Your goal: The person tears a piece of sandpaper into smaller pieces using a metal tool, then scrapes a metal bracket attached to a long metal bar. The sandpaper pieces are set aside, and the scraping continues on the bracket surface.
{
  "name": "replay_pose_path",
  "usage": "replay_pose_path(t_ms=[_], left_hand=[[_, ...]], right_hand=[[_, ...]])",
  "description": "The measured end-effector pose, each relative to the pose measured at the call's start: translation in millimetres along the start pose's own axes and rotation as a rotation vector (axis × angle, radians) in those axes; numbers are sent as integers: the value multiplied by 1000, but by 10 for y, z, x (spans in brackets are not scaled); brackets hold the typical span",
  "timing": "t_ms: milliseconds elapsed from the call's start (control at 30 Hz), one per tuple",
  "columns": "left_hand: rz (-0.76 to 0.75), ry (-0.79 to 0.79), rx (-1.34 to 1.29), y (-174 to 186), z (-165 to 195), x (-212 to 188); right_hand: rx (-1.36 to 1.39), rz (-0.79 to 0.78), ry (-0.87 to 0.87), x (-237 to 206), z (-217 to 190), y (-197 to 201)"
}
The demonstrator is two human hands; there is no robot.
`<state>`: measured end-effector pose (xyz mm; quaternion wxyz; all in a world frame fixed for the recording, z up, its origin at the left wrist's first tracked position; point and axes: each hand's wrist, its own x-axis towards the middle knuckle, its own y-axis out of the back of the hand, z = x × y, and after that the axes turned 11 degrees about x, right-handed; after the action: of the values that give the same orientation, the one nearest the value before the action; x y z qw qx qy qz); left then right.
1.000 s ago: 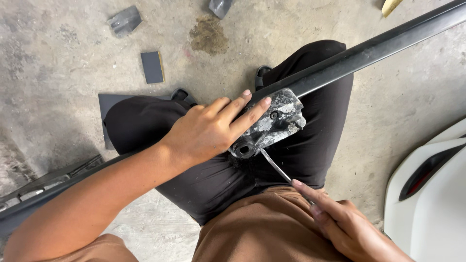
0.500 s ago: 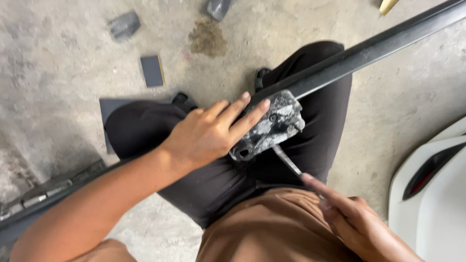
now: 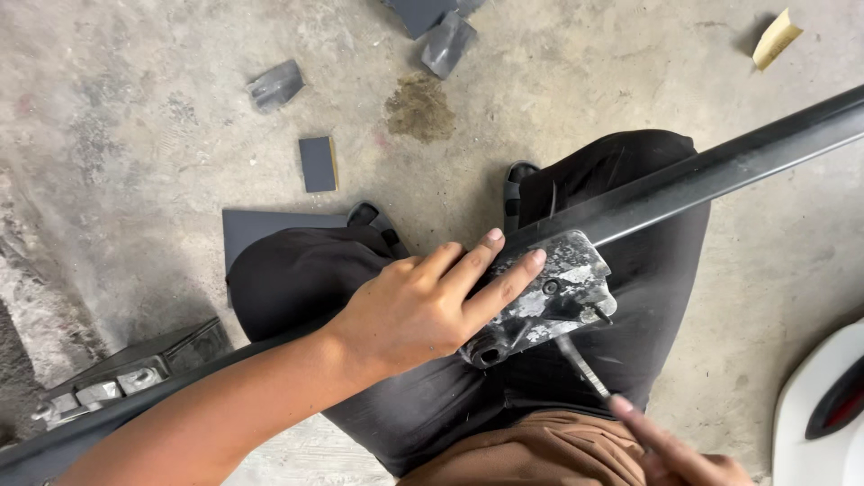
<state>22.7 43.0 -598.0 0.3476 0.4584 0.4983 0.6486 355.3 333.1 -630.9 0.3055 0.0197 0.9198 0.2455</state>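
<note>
Right hand (image 3: 679,450) is cut off at the bottom edge, grip hard to tell; fingers seem pinched on a thin metal tool (image 3: 580,364), probably a screwdriver, tip hidden under the mottled metal bracket (image 3: 549,297). Left hand (image 3: 423,306) lies open, fingers flat on the bracket, which rests on the lap at the end of the long black trim bar (image 3: 720,171). Since earlier: right hand slid lower, more out of view; left hand unchanged.

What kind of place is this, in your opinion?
Probably a car body repair workshop: a bare concrete floor with sandpaper pieces, a long black trim strip across the person's lap, and a white car body part.
</note>
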Motion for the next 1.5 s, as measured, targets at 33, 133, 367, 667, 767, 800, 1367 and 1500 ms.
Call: replay_pose_path(t_ms=[33, 133, 367, 667, 767, 800, 1367, 1500], left_hand=[[-7, -1, -13, -8, 0, -1], [-14, 12, -24, -27, -1, 1], [-24, -15, 18, -55, 16, -14], [2, 1, 1, -62, 42, -25], [0, -9, 28, -55, 46, -24], [-5, 4, 24, -52, 52, -28], [-13, -1, 48, -57, 51, -84], [-1, -15, 89, -65, 39, -93]], right_hand=[[59, -3, -70, 7, 3, -10], [-109, 63, 242, 27, -141, -17], [-60, -236, -101, 46, -732, 179], [12, -339, -42, 40, -903, 177], [-16, -313, -210, 69, -988, 166], [-24, -358, -269, 72, -1016, 161], [32, -273, -221, 46, -1080, 90], [72, -247, -136, 84, -1172, 77]])
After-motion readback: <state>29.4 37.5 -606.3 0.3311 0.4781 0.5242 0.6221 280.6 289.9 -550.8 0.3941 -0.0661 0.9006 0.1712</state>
